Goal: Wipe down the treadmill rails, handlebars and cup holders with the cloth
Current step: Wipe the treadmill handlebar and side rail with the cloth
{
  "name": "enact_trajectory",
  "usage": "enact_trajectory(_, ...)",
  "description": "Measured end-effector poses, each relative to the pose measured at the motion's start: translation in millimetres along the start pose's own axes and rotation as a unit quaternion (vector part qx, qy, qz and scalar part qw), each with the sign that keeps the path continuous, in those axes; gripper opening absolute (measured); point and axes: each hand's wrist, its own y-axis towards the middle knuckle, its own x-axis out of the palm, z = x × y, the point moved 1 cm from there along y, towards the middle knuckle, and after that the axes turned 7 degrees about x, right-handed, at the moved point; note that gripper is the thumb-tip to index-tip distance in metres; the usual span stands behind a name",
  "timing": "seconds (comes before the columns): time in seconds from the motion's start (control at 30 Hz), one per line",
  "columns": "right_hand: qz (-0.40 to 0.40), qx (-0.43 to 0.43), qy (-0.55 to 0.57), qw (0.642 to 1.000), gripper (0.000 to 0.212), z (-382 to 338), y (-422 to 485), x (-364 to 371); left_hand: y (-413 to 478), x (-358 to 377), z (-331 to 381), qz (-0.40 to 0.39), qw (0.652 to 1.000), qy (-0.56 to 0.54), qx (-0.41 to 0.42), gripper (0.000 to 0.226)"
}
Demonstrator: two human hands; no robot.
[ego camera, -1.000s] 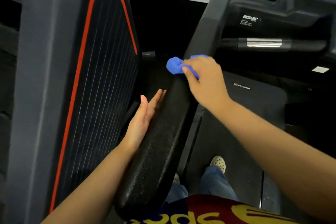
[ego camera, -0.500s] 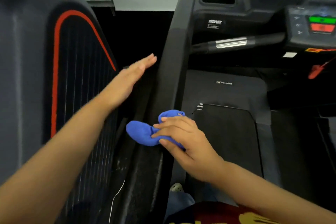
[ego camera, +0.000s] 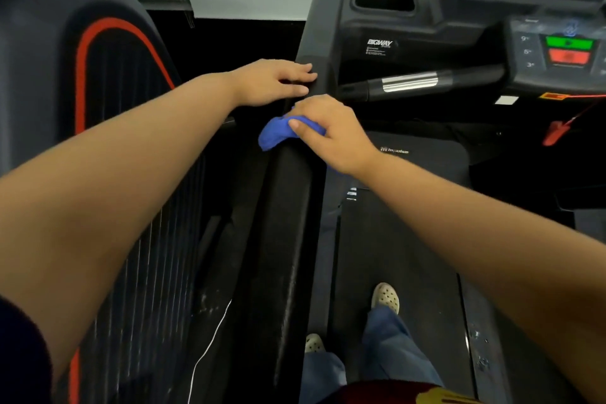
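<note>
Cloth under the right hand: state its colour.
The cloth is solid blue, clearest in the head view, bunched under the right hand.

A bright blue cloth (ego camera: 281,133) lies on the black treadmill rail (ego camera: 288,223). The neighbouring grey machine (ego camera: 108,82) bears a red outline and fine vertical stripes; the console (ego camera: 569,49) shows green and red buttons; a red safety clip (ego camera: 555,134) hangs.
</note>
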Motion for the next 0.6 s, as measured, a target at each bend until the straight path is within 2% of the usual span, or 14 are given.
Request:
enact_trajectory(0.2, 0.074, -0.017, 0.053, 0.996, 0.020, -20.2, -54.0, 19.1, -2.0, 8.8, 2.5, -0.005, 1.000, 0.027, 0.009, 0.053)
enact_trajectory(0.43, -0.009, -0.058, 0.070, 0.996, 0.018, -57.7, -118.4, 22.4, -5.8, 10.1, 3.5, -0.013, 1.000, 0.014, -0.002, 0.053)
enact_trajectory(0.6, -0.059, -0.101, 0.124, 0.985, 0.020, -70.8, -162.8, 19.6, -7.3, 27.6, 10.0, 0.015, 0.999, -0.015, -0.028, 0.052)
